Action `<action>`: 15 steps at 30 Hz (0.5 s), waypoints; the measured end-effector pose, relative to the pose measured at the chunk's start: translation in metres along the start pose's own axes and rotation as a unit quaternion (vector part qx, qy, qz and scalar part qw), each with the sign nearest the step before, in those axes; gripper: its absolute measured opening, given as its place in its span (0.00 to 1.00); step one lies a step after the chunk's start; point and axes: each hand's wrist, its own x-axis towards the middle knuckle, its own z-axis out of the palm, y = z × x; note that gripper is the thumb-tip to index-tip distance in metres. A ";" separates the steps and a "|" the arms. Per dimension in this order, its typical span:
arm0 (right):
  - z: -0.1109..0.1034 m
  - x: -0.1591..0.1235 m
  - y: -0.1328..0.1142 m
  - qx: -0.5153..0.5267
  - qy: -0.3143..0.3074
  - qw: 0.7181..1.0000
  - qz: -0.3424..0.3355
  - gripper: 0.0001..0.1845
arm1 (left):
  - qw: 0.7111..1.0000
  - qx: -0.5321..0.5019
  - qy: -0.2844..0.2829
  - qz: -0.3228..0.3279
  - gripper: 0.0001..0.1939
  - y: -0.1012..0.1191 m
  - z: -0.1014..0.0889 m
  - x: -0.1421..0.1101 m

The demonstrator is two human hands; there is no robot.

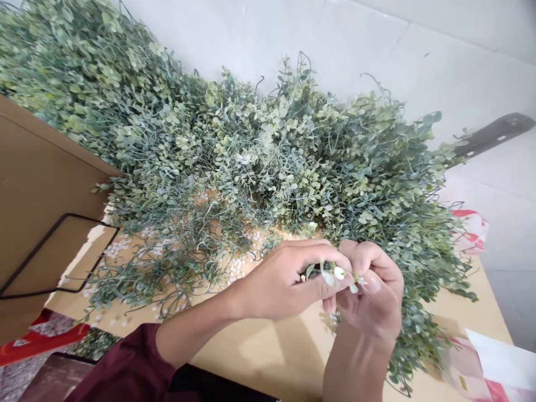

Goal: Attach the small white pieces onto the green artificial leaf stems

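My left hand (285, 279), coming from a maroon sleeve, pinches a small sprig with pale green and white leaves (335, 273) between thumb and fingers. My right hand (368, 290) pinches the far end of the same sprig, close against my left fingertips. Most of the sprig is hidden by my fingers. Behind both hands lies a large heap of small-leaved greenery (234, 145), probably artificial, with its stems trailing near my left wrist. Small white bits (237, 269) are scattered on the light tan tabletop (268, 349) beneath it.
A brown cardboard sheet (37, 190) with a black wire frame (58, 257) stands at the left. Red-and-white plastic wrapping (471, 230) lies at the right table edge, with more (488, 368) at the lower right. A dark metal bar (494, 134) lies beyond, on the pale tiles.
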 end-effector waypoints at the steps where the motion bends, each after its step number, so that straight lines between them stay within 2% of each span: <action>1: 0.000 0.001 0.001 0.007 -0.008 1.000 -0.007 0.10 | 1.000 -0.006 -0.002 0.001 0.12 0.000 0.000 0.000; 6: 0.002 0.005 0.001 0.029 -0.030 0.999 -0.022 0.13 | 1.000 -0.003 -0.015 0.014 0.11 0.002 -0.003 0.000; 15: 0.001 0.005 0.003 0.021 -0.019 0.999 -0.025 0.12 | 0.999 0.010 -0.012 0.030 0.10 0.002 -0.005 0.000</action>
